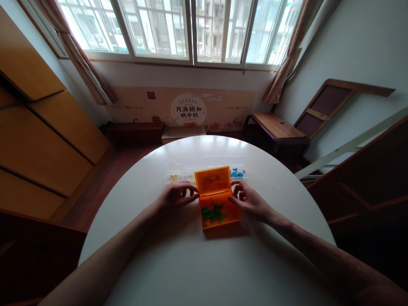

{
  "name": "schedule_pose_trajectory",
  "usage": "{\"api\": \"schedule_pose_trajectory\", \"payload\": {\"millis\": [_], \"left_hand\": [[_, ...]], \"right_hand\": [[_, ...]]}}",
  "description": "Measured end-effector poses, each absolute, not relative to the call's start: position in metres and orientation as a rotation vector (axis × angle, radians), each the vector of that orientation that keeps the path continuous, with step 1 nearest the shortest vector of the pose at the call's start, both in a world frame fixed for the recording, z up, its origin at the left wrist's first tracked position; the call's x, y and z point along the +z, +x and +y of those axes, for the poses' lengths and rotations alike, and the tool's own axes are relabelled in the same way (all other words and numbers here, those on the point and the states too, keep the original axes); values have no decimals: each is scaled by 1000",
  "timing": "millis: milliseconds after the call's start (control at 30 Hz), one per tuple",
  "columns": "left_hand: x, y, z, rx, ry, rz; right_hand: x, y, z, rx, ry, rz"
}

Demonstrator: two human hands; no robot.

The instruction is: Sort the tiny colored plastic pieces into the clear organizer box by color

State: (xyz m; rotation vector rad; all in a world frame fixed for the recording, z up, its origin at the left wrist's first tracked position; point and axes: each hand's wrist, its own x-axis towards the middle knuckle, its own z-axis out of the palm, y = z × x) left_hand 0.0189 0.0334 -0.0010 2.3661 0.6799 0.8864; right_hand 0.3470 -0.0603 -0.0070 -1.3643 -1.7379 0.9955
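Note:
An orange plastic box (235, 217) with its hinged lid (213, 179) raised sits in front of me on the white table. Small green pieces (213, 213) are scattered inside it, mostly toward the left; they are too small to name. My left hand (178, 194) grips the box's left side near the hinge, thumb and fingertips at the edge. On the opposite side my right hand (248, 199) has its thumb at the box's right wall and bent fingers by the lid's edge. Behind the lid lies a clear compartment tray (207, 161), partly hidden, with yellow pieces (174, 177) and blue pieces (236, 173).
The round white table (178, 263) extends around the box. Beyond it stand a wooden bench (279, 125), a long printed cardboard panel (127, 106) and a low box (183, 132) under the window. Yellow-brown cabinets (47, 140) line the left.

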Motion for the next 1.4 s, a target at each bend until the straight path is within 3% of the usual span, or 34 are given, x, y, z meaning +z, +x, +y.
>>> {"api": "schedule_pose_trajectory", "payload": {"millis": [500,800,1400], "left_hand": [[4,12,32,807,2480,524],[10,10,29,710,2433,505],[10,9,28,767,2628,646]], "right_hand": [[1,374,-72,866,-1173,-2028],[16,345,-86,513,-1067,-2293],[18,339,-99,329,-1239,-2443]]}}
